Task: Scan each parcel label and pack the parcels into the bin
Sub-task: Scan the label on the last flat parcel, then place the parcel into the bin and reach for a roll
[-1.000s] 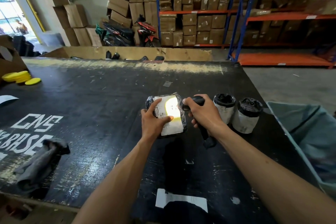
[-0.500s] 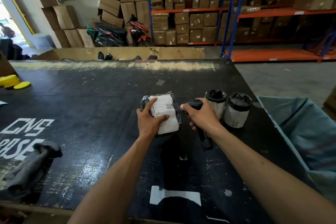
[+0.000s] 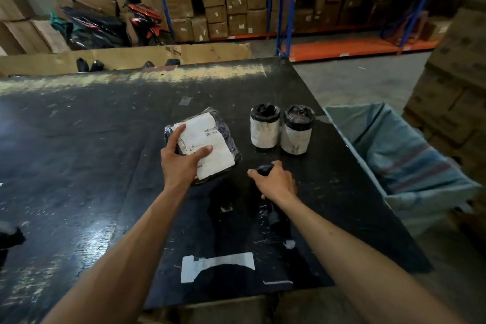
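A flat parcel [image 3: 210, 139] in dark plastic with a white label lies tilted on the black table [image 3: 79, 152]. My left hand [image 3: 181, 163] grips its near left corner, thumb on the label. My right hand [image 3: 276, 183] holds the black handheld scanner [image 3: 273, 214] low over the table, to the right of the parcel. Two cylindrical parcels [image 3: 264, 126] [image 3: 297, 130], white-labelled with black tops, stand upright side by side behind the scanner. The bin [image 3: 399, 155], lined with a blue-grey woven sack, sits off the table's right edge.
A white label scrap [image 3: 215, 265] sticks to the table near the front edge. A low cardboard wall [image 3: 131, 56] runs behind the table. Stacked cartons [image 3: 452, 81] stand beyond the bin. Shelving with boxes fills the back.
The scanner's light on the label has gone out. My right hand has drawn the scanner back and down, away from the parcel. My left hand has tilted the parcel towards the right.
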Demonstrator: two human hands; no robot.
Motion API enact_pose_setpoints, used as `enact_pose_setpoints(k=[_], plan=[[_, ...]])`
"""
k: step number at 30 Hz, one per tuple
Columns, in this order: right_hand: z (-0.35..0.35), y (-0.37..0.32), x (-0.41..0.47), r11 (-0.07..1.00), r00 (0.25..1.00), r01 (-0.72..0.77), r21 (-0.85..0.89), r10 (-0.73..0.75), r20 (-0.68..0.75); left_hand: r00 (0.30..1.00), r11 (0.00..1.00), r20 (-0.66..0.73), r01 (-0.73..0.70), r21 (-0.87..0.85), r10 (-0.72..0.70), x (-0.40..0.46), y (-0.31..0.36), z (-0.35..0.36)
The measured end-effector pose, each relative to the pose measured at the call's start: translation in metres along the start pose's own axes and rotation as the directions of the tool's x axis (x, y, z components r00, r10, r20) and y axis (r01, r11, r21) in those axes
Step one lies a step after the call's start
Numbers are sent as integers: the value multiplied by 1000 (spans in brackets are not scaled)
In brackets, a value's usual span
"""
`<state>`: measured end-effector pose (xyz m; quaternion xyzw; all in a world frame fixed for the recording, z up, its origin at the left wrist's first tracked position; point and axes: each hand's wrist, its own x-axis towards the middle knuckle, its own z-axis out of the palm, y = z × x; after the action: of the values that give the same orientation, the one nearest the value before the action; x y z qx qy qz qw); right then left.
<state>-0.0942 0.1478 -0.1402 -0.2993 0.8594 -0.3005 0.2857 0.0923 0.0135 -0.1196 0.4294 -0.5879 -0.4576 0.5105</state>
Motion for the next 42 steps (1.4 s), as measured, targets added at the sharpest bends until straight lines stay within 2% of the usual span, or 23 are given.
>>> enact_pose_setpoints(k=[4, 6, 9, 12, 14, 17, 21, 25, 28, 30, 31, 32, 34, 35, 37, 39, 42], plan=[[-12, 0, 3, 992, 998, -9, -124, 18, 67, 997, 999, 64, -51, -17, 52, -3, 10, 14], [-26, 0, 3, 992, 999, 13, -126, -8, 43, 993, 997, 92, -70, -41, 73, -4, 17, 22], [-58, 4, 4, 972, 973, 207, 108, -194, -124, 985, 992, 144, -75, -104, 90, -5, 29, 40], [-99, 4, 6, 827, 906, 423, 370, -369, -208, 977, 983, 191, -64, -170, 97, -13, 47, 75], [-124, 4, 11, 757, 871, 488, 434, -454, -188, 973, 974, 217, -25, -227, 76, -22, 60, 108], [-155, 19, 25, 713, 825, 557, 426, -532, -189, 951, 964, 305, 35, -262, 49, -37, 76, 161], [-203, 66, 57, 695, 822, 567, 443, -510, -252, 902, 960, 431, 97, -264, 27, -57, 83, 241], [-264, 124, 97, 730, 868, 497, 468, -418, -269, 832, 957, 554, 190, -218, -39, -76, 78, 331], [-300, 173, 134, 741, 898, 440, 508, -352, -265, 771, 975, 629, 201, -95, -98, -84, 60, 395], [-313, 203, 158, 759, 917, 396, 517, -307, -253, 782, 991, 611, 74, 108, -125, -85, 39, 427], [-316, 217, 170, 773, 925, 377, 510, -289, -246, 803, 956, 574, -15, 292, -163, -84, 26, 439], [-316, 231, 183, 794, 936, 349, 498, -272, -223, 820, 870, 540, -113, 480, -191, -83, 11, 448], [-307, 257, 207, 848, 966, 257, 463, -218, -136, 816, 630, 534, -298, 717, -221, -85, -17, 456], [-299, 270, 219, 880, 980, 198, 431, -176, -90, 807, 536, 542, -358, 764, -233, -87, -29, 459], [-278, 293, 240, 937, 996, 80, 341, -91, 15, 813, 414, 538, -421, 807, -222, -87, -46, 463], [-257, 308, 261, 969, 990, -20, 247, -15, 138, 823, 362, 533, -444, 819, -196, -83, -54, 466], [-226, 318, 287, 986, 959, -97, 137, 56, 276, 828, 345, 532, -455, 821, -176, -85, -57, 466]])
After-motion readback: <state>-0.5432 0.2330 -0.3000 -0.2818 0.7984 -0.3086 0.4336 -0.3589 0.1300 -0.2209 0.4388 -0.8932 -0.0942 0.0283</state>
